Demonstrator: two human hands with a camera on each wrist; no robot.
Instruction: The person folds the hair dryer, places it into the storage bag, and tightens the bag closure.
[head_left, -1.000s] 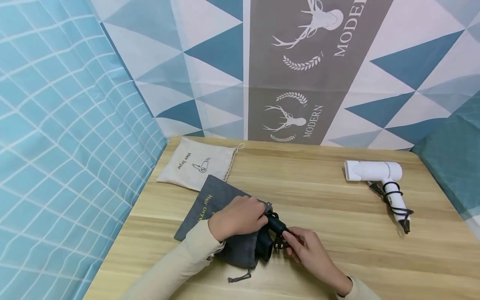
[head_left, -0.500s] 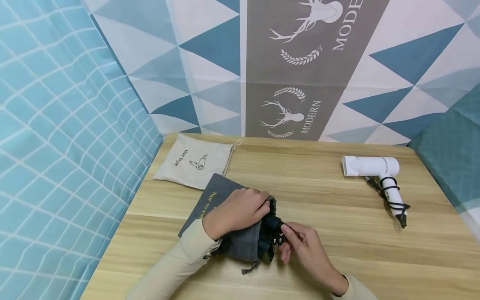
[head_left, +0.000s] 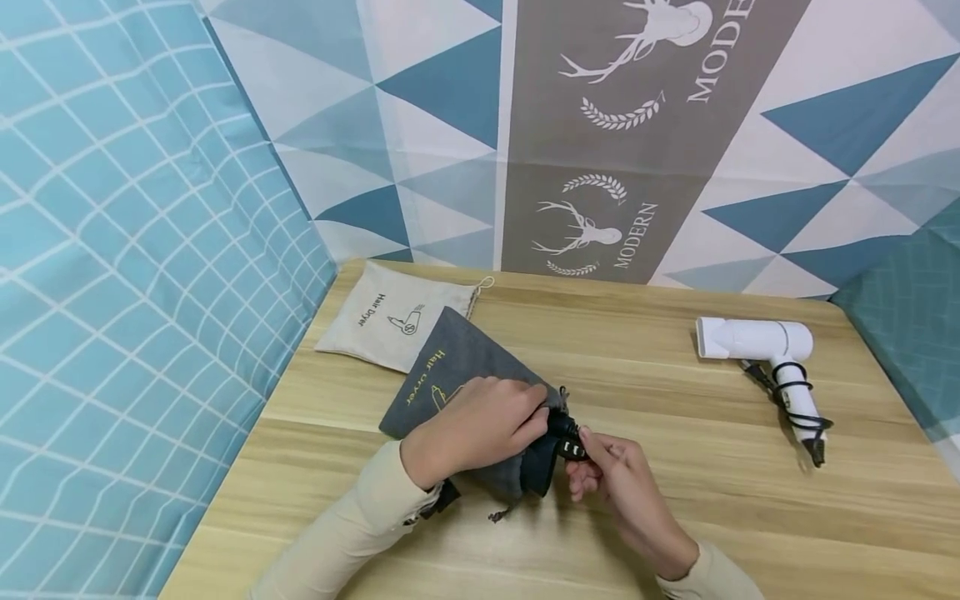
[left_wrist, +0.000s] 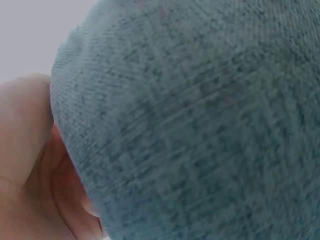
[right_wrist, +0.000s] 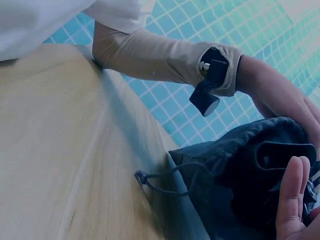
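My left hand [head_left: 480, 425] grips a dark grey drawstring bag [head_left: 459, 346] marked "Hair Dryer" near its mouth. In the left wrist view the bag's cloth [left_wrist: 190, 120] hides most of that hand. A black hair dryer [head_left: 542, 467] lies mostly inside the bag, its end and corded plug [head_left: 573, 450] showing at the mouth. My right hand [head_left: 618, 483] pinches the dryer's cord end beside the plug with thumb and fingers. The right wrist view shows the dryer's dark flat opening [right_wrist: 285, 154] within the bag's mouth, near my right fingers [right_wrist: 291, 195].
A beige drawstring bag [head_left: 375, 333] lies at the back left, partly covered by the grey one. On the right of the wooden table [head_left: 637, 358] rests a white hair dryer [head_left: 757, 340] with its cord wound round the handle. Patterned curtains [head_left: 435, 150] border the table.
The grey bag has been raised and tilted away by my left hand. My right hand has pushed the black hair dryer deeper, so less of it sticks out.
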